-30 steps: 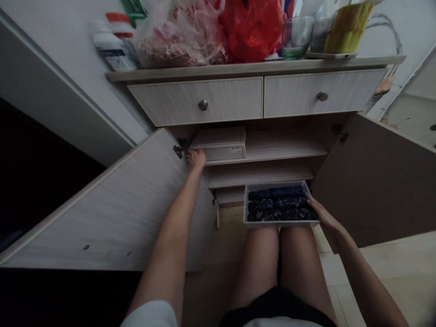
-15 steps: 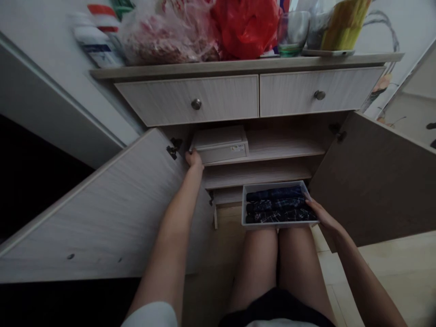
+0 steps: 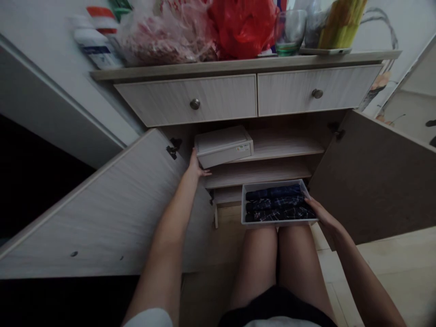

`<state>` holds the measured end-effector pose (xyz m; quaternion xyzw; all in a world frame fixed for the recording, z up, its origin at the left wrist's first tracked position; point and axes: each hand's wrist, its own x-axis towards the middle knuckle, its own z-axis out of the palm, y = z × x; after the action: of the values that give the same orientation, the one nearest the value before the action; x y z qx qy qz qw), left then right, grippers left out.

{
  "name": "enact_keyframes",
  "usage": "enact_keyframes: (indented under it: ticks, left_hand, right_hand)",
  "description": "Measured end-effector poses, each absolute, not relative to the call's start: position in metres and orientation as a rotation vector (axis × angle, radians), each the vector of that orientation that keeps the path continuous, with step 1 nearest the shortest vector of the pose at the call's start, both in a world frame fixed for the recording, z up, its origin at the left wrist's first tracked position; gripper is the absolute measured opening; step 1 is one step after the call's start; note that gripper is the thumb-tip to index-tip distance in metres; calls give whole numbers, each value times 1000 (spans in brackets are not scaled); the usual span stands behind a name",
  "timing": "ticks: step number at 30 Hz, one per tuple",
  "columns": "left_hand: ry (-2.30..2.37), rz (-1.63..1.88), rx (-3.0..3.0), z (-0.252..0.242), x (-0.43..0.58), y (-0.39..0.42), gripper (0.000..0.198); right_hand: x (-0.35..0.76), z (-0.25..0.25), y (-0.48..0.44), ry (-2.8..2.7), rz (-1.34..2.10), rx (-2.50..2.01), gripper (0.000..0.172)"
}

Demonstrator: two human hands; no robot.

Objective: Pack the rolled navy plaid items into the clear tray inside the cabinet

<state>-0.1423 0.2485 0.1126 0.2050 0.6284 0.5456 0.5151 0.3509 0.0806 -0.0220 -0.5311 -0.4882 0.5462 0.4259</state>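
Note:
My left hand is at the left front corner of a white lidded box on the upper shelf. Its fingers are spread below the box's front edge, with the thumb side against the corner. The box sits askew, its left front corner jutting past the shelf edge. A translucent plastic tray rests on my thighs, and my right hand grips its right side. Inside lie three dark plaid rolls with black ends, resembling folded umbrellas.
Both cabinet doors, left and right, are swung open beside my arms. A lower shelf runs beneath the box. Above the two drawers, the cabinet top carries plastic bags, bottles and a glass.
The white box has shifted right and turned, its left front corner now further out. My left hand has moved slightly with it and its fingers have spread. My right hand and the tray stay put.

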Motion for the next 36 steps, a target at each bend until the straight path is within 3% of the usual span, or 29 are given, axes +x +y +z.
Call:
enact_keyframes:
  ticks: [6, 13, 23, 36]
  left_hand:
    - [1400, 1427, 350, 127, -124, 227, 45]
    - [1307, 1492, 378, 116, -127, 158, 25]
    - [1291, 1394, 380, 109, -139, 61, 26]
    - [1266, 1320, 502, 106, -125, 60, 36]
  right_hand:
    - [341, -20, 79, -996, 1372, -1306, 49]
    - [346, -15, 66, -723, 1272, -1320, 43]
    - [425, 21, 66, -576, 1068, -1452, 47]
    - [423, 66, 127, -769, 1080, -1366, 34]
